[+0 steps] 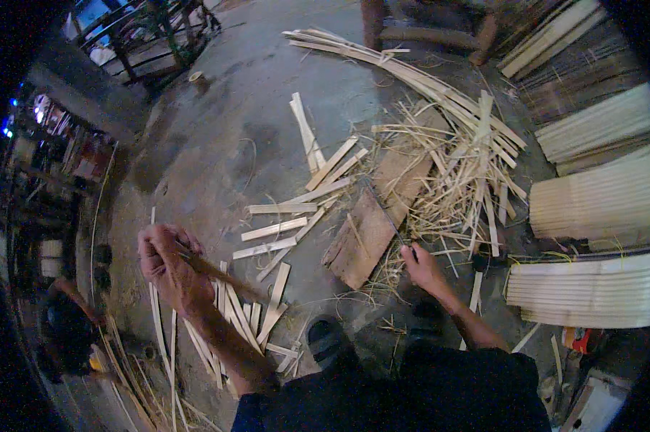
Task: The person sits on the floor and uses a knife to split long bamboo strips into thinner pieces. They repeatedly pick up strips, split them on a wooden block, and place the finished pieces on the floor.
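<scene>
My left hand [168, 265] is raised at the left, its fingers closed round a brown strip [231, 279], apparently wood or bamboo, that slants down toward my feet. In my right hand [426, 272] is the dark handle of a knife [392, 225]. Its long thin blade points away from me, over a flat wooden board [364, 241] on the floor. Thin pale shavings [458, 173] lie heaped on and beside the board's right side. Several short pale strips [273, 229] are scattered to the left of the board.
Longer pale strips [233, 317] lie below my left forearm. Long strips [404, 68] stretch across the far floor. Bundled slats [591, 288] line the right side. Another person [69, 317] is at the lower left. A wooden stool or bench [426, 34] stands at the back.
</scene>
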Demonstrator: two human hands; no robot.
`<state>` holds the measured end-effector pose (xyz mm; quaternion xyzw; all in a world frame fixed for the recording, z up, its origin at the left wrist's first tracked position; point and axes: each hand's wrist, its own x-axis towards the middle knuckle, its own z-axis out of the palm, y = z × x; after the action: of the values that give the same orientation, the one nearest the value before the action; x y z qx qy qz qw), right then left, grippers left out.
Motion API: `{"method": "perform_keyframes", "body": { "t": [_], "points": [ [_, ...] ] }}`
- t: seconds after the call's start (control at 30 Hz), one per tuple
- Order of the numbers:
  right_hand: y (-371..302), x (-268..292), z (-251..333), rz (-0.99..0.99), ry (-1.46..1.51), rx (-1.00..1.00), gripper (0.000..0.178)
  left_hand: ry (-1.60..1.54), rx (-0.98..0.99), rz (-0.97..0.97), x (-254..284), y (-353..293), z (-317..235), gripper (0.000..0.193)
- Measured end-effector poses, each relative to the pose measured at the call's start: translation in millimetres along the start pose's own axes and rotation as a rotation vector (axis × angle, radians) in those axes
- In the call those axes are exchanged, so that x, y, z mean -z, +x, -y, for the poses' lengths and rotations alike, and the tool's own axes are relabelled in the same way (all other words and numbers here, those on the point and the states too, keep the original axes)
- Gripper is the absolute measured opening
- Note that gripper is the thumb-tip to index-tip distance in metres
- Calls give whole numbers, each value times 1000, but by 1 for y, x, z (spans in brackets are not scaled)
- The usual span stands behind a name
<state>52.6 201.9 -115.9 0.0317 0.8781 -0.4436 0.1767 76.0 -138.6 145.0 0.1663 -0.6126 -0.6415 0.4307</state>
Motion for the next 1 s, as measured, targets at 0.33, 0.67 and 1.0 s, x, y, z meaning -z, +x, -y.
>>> {"method": "perform_keyframes", "body": {
  "t": [0.33, 0.67, 1.0],
  "points": [
    [3, -11, -37, 1, -23, 36, 33, 1007, -29, 526, 63, -33, 151, 26],
    [-10, -16, -12, 58, 39, -168, 53, 971, -2, 609, -141, 36, 347, 60],
    [-9, -18, -28, 114, 138, -266, 60, 885, 189, 500, -163, 55, 392, 50]
  ]
}}
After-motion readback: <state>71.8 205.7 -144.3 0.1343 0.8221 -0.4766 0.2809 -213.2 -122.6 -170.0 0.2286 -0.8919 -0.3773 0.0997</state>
